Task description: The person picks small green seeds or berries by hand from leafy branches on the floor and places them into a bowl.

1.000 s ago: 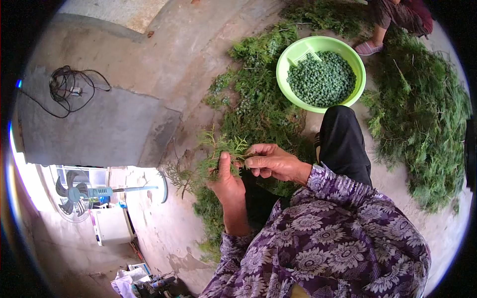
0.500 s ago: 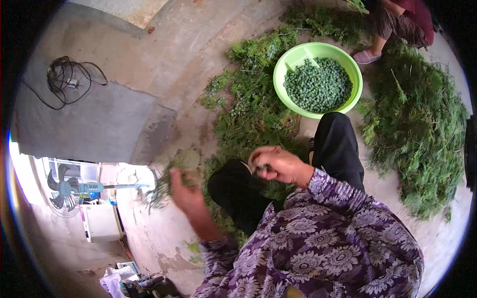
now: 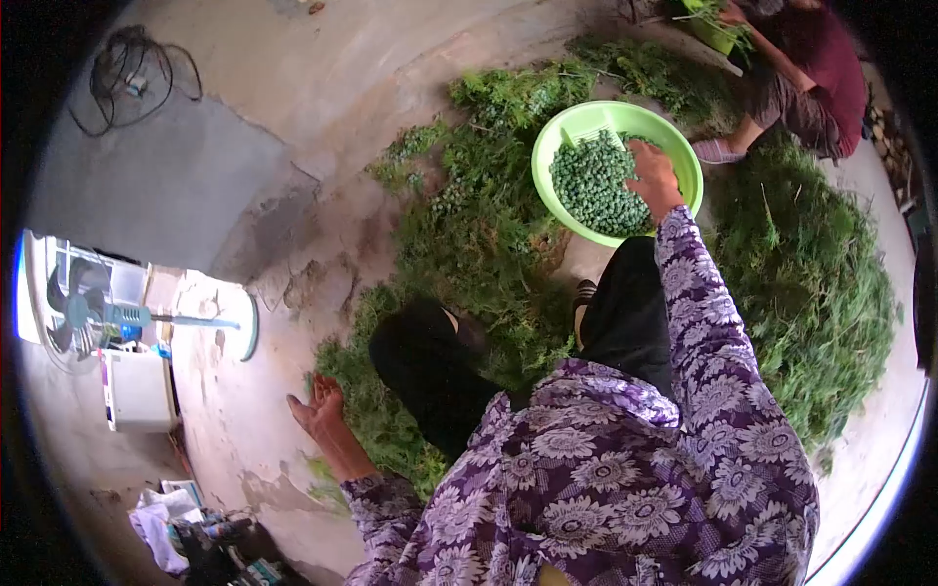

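My right hand (image 3: 653, 176) reaches into a light green basin (image 3: 545, 201), its fingers over a heap of small round green berries (image 3: 598, 186). Thumb and fingers look apart there, though the berries partly hide the tips. My left hand (image 3: 322, 415) is raised at the left beside my knee, palm up and fingers spread, with nothing in it. Below and beyond it lie cut evergreen sprigs (image 3: 376, 415), spread over the floor as far as the basin.
A large pile of green branches (image 3: 806, 303) lies on the right. Beyond the basin, a seated person in a maroon top (image 3: 835, 83) handles sprigs over a green container (image 3: 713, 34). On the left stand a fan (image 3: 83, 308) and a white box (image 3: 139, 391); a coiled cable (image 3: 132, 83) lies farther off.
My right hand has moved from above my lap into the basin. My left hand has let go of a sprig and opened. The other person's arms and container have come into view.
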Motion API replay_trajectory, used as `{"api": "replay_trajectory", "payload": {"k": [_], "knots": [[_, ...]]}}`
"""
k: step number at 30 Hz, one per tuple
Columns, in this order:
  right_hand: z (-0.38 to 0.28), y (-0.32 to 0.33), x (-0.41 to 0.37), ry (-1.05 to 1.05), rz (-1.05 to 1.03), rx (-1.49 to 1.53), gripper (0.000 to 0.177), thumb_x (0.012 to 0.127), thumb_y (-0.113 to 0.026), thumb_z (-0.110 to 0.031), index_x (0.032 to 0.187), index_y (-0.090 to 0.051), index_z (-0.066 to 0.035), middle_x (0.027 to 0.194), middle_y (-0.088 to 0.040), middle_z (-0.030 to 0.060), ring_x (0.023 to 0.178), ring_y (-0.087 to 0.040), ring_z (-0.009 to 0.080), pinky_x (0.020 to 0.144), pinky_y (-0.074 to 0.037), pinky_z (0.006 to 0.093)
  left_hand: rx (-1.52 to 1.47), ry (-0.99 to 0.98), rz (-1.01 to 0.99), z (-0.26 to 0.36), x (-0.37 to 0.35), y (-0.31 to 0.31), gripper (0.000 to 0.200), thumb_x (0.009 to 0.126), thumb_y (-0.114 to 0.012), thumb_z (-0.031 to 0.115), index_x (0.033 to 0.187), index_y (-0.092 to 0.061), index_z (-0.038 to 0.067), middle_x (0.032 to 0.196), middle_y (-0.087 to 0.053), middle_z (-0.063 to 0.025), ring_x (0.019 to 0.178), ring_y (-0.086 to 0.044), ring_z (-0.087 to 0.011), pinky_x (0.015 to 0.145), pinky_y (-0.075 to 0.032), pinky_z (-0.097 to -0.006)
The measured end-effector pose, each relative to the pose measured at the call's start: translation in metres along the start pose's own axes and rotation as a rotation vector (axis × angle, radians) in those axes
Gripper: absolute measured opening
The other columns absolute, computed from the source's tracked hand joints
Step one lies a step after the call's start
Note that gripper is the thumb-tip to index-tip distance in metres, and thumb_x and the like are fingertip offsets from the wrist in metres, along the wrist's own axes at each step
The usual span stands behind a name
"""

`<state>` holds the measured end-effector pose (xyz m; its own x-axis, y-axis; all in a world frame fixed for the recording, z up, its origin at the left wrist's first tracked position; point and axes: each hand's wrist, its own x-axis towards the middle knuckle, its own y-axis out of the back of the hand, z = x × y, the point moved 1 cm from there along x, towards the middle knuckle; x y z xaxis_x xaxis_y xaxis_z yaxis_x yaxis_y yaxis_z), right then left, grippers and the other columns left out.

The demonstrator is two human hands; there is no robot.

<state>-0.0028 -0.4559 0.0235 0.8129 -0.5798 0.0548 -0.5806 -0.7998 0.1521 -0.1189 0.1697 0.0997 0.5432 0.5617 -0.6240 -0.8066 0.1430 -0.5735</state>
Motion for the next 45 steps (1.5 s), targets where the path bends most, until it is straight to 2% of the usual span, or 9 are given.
{"api": "replay_trajectory", "payload": {"k": [4, 5, 12, 24, 32, 35, 37, 40, 45], "knots": [[0.020, 0.004, -0.001, 0.072, -0.079, 0.099, 0.022, 0.080, -0.052, -0.015, 0.094, -0.055, 0.002, 0.082, -0.057, 0.0112, 0.073, -0.054, 0.0193, 0.059, -0.043, 0.0323, 0.007, 0.033, -0.108, -0.016, -0.002, -0.026, 0.063, 0.084, -0.043, 0.049, 0.118, -0.037, -0.004, 0.105, -0.051, -0.0152, 0.083, -0.050, -0.0227, 0.064, -0.043, -0.0348], [0.009, -0.003, -0.004, -0.363, -0.060, 0.718, 0.010, 0.080, -0.050, -0.010, 0.080, -0.055, -0.001, 0.069, -0.054, 0.0083, 0.064, -0.052, 0.0163, 0.053, -0.042, 0.0293, 0.006, 0.043, -0.152, -0.022, -0.003, -0.036, 0.061, 0.085, -0.043, 0.047, 0.119, -0.036, -0.003, 0.107, -0.050, -0.0144, 0.082, -0.049, -0.0222, 0.064, -0.042, -0.0345], [-0.012, -0.030, -0.047, -0.574, -0.160, 0.765, 0.011, 0.081, -0.051, -0.007, 0.086, -0.051, 0.003, 0.076, -0.056, 0.0133, 0.060, -0.054, 0.0209, 0.052, -0.045, 0.0300, 0.050, 0.167, -0.408, -0.071, -0.024, -0.090, 0.054, 0.087, -0.041, 0.044, 0.113, -0.039, -0.004, 0.105, -0.051, -0.0165, 0.079, -0.049, -0.0225, 0.066, -0.040, -0.0352], [-0.030, -0.101, -0.109, -0.605, -0.508, 0.233, 0.012, 0.077, -0.058, -0.013, 0.078, -0.055, -0.002, 0.067, -0.056, 0.0065, 0.056, -0.055, 0.0155, 0.046, -0.042, 0.0266, -0.167, 0.446, -0.478, -0.093, 0.012, -0.058, 0.054, 0.088, -0.034, 0.045, 0.095, -0.050, -0.005, 0.089, -0.057, -0.0162, 0.070, -0.049, -0.0221, 0.062, -0.039, -0.0341], [0.061, -0.136, -0.141, -0.603, -0.691, 0.021, 0.016, 0.074, -0.058, -0.013, 0.068, -0.054, 0.000, 0.060, -0.054, 0.0070, 0.046, -0.047, 0.0126, 0.041, -0.037, 0.0281, -0.009, 0.444, -0.542, -0.121, 0.012, -0.117, 0.052, 0.089, -0.032, 0.043, 0.096, -0.049, -0.005, 0.090, -0.056, -0.0160, 0.070, -0.047, -0.0210, 0.062, -0.039, -0.0343], [0.153, -0.113, -0.167, -0.696, -0.595, -0.142, 0.016, 0.073, -0.056, -0.016, 0.063, -0.057, -0.003, 0.058, -0.055, 0.0060, 0.051, -0.054, 0.0140, 0.043, -0.040, 0.0265, 0.026, 0.466, -0.613, -0.135, -0.017, -0.137, 0.051, 0.090, -0.032, 0.042, 0.097, -0.049, -0.005, 0.090, -0.056, -0.0160, 0.070, -0.047, -0.0207, 0.063, -0.039, -0.0340], [0.222, -0.096, -0.182, -0.059, -0.894, -0.612, 0.018, 0.068, -0.055, -0.018, 0.060, -0.059, -0.003, 0.058, -0.057, 0.0095, 0.053, -0.057, 0.0196, 0.048, -0.044, 0.0340, 0.077, 0.507, -0.714, -0.148, -0.017, -0.151, 0.049, 0.090, -0.033, 0.040, 0.098, -0.049, -0.006, 0.092, -0.056, -0.0158, 0.071, -0.047, -0.0204, 0.065, -0.039, -0.0336], [0.204, -0.086, -0.207, -0.381, -0.915, -0.969, 0.020, 0.063, -0.056, -0.022, 0.062, -0.062, -0.003, 0.061, -0.059, 0.0119, 0.056, -0.058, 0.0254, 0.055, -0.045, 0.0390, 0.120, 0.528, -0.679, -0.158, -0.020, -0.157, 0.047, 0.090, -0.034, 0.038, 0.100, -0.049, -0.006, 0.093, -0.055, -0.0149, 0.071, -0.046, -0.0200, 0.066, -0.039, -0.0335], [0.218, -0.092, -0.229, -0.296, -0.955, -0.993, 0.024, 0.063, -0.061, -0.026, 0.073, -0.064, -0.004, 0.075, -0.060, 0.0173, 0.070, -0.059, 0.0310, 0.066, -0.046, 0.0412, 0.115, 0.611, -0.664, -0.161, -0.006, -0.143, 0.043, 0.088, -0.041, 0.034, 0.102, -0.048, -0.006, 0.095, -0.055, -0.0148, 0.070, -0.045, -0.0182, 0.067, -0.037, -0.0320]]}}
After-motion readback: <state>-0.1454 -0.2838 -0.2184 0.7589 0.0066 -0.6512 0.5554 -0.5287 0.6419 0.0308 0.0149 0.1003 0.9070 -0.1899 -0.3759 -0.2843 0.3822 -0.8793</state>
